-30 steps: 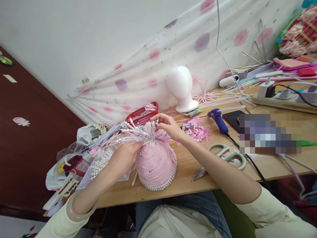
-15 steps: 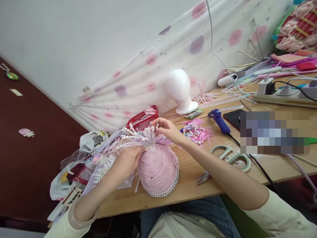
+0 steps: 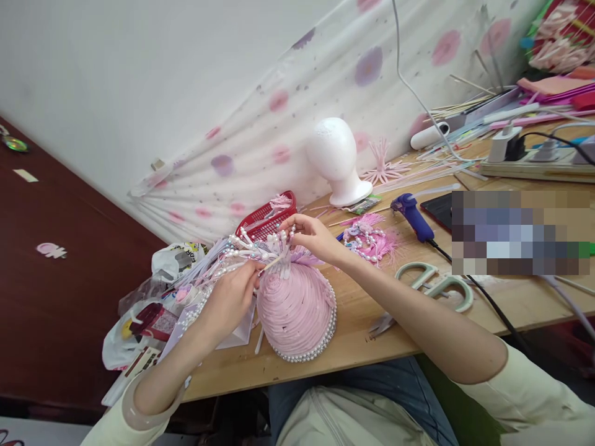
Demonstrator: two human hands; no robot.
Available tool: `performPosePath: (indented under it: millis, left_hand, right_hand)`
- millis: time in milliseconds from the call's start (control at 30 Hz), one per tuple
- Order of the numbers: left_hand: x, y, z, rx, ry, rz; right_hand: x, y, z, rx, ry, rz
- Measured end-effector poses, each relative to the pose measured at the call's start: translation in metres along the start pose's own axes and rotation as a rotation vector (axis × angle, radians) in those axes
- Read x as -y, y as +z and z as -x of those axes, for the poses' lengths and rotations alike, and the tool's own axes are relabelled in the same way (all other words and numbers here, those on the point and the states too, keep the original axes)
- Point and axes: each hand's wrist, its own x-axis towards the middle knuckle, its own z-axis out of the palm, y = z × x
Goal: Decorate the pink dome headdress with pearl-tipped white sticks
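A pink dome (image 3: 297,310) wrapped in yarn-like strands, with a rim of silvery pearl beads, sits near the table's front edge. From its top rises a cluster of white and lilac strips with pearl sprays (image 3: 251,249). My left hand (image 3: 235,294) is closed on a thin pale stick (image 3: 272,265), whose far end points at the base of the cluster. Across from it, my right hand (image 3: 313,238) pinches a pearl bead strand (image 3: 287,234) at the cluster's upper right. The fingertips of both hands are partly hidden.
Behind stand a red basket (image 3: 274,214) and a white foam head (image 3: 332,158). To the right lie pink beaded tassels (image 3: 369,241), a blue glue gun (image 3: 413,217) with its cord, and scissors (image 3: 432,285). Plastic bags (image 3: 179,263) crowd the left side.
My left hand has drawn slightly up and left, and the stick in it now shows more clearly. My right hand keeps its pinch by the pearls. The view has shifted slightly.
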Motion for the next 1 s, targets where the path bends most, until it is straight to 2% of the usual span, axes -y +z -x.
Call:
performPosePath:
  millis: [67,200,433,700,867,1000]
  left_hand:
    - [-0.001,-0.003,0.000,0.028,0.002,-0.028]
    - [-0.005,-0.003,-0.001,0.156,0.027,-0.067]
    - [-0.003,-0.006,-0.005,0.124,0.084,-0.065]
    - [0.002,-0.016,0.003,0.208,0.016,-0.335]
    - [0.001,-0.014,0.012,0.274,0.004,-0.404]
    - [0.000,-0.012,0.012,0.247,0.021,-0.463]
  right_hand:
    - [0.000,-0.001,0.000,0.003,0.002,0.011]
    - [0.000,-0.001,0.000,0.009,-0.014,0.024]
    - [0.000,-0.001,0.000,0.002,-0.026,0.028]
    - [0.001,-0.001,0.000,0.002,-0.023,0.027]
    - [0.001,-0.001,0.001,0.002,-0.017,0.046]
    - [0.002,-0.002,0.001,0.002,-0.019,0.076]
